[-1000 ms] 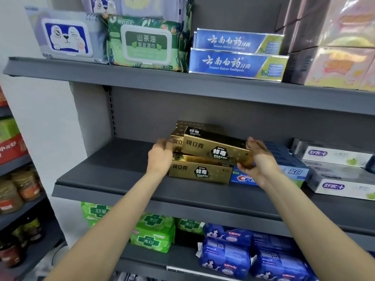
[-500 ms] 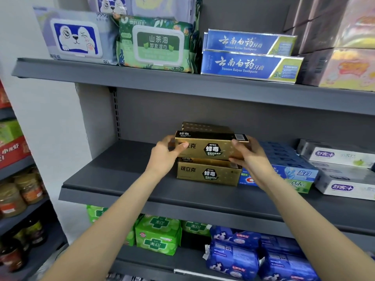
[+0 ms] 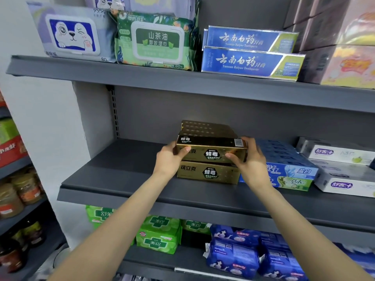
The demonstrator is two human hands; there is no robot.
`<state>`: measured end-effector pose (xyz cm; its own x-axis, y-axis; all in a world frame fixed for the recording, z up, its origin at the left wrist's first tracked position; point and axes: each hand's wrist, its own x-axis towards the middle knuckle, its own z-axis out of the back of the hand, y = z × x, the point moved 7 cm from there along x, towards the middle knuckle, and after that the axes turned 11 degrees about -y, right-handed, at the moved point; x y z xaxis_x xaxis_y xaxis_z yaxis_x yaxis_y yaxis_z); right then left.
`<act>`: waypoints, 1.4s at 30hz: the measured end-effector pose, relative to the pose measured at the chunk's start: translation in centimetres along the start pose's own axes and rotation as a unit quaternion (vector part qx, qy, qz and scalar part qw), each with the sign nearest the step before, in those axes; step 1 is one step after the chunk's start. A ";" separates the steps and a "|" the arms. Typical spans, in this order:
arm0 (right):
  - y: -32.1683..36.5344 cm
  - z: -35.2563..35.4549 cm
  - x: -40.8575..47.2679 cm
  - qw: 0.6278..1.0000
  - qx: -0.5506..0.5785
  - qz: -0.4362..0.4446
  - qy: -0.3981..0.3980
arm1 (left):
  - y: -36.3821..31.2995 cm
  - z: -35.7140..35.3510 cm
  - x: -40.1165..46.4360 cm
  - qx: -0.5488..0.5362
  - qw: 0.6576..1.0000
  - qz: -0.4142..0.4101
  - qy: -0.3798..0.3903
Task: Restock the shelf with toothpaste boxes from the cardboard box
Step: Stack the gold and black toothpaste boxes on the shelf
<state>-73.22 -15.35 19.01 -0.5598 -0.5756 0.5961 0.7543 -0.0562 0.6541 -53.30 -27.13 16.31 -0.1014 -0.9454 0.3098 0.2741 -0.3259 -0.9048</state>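
Observation:
A gold toothpaste box (image 3: 211,148) with a black top lies flat on a second gold box (image 3: 209,172) on the grey middle shelf (image 3: 125,179). More gold boxes (image 3: 205,126) are stacked behind them. My left hand (image 3: 170,159) grips the top box's left end, thumb on its front face. My right hand (image 3: 247,159) grips its right end, thumb on the front and fingers behind. The cardboard box is out of view.
Blue toothpaste boxes (image 3: 292,169) and white ones (image 3: 343,179) fill the shelf to the right. The shelf left of the gold stack is bare. Wipes packs (image 3: 154,39) and blue toothpaste boxes (image 3: 251,61) sit on the shelf above, pad packs (image 3: 158,234) below.
The top gold box was tilted and skewed a second ago; both hands have turned it level and square onto the lower gold box. My thumbs now lie on its front face.

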 end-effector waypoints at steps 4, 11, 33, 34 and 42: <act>-0.5 -0.3 0.0 0.999 -0.047 0.008 -0.004 | -0.4 -0.1 0.0 0.017 1.000 -0.011 0.002; -1.7 -1.7 0.2 0.990 -0.137 0.026 -0.001 | -0.5 0.2 0.6 0.092 0.994 -0.039 -0.033; 3.5 -4.2 -0.6 0.929 -0.336 0.136 0.077 | -3.9 -1.6 0.7 0.440 0.839 -0.318 0.047; 3.9 -4.1 -0.9 0.930 -0.332 0.138 0.075 | -4.2 -1.4 0.4 0.441 0.837 -0.320 0.050; 9.7 -1.8 -8.1 0.960 -0.208 0.184 0.025 | -6.6 4.8 -7.2 0.328 0.842 -0.424 -0.054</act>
<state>-60.78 -12.67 19.65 -0.2188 -0.6573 0.7212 0.9757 -0.1557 0.1540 -49.81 -18.23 21.49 -0.4489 -0.3546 0.8202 0.6204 -0.7843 0.0004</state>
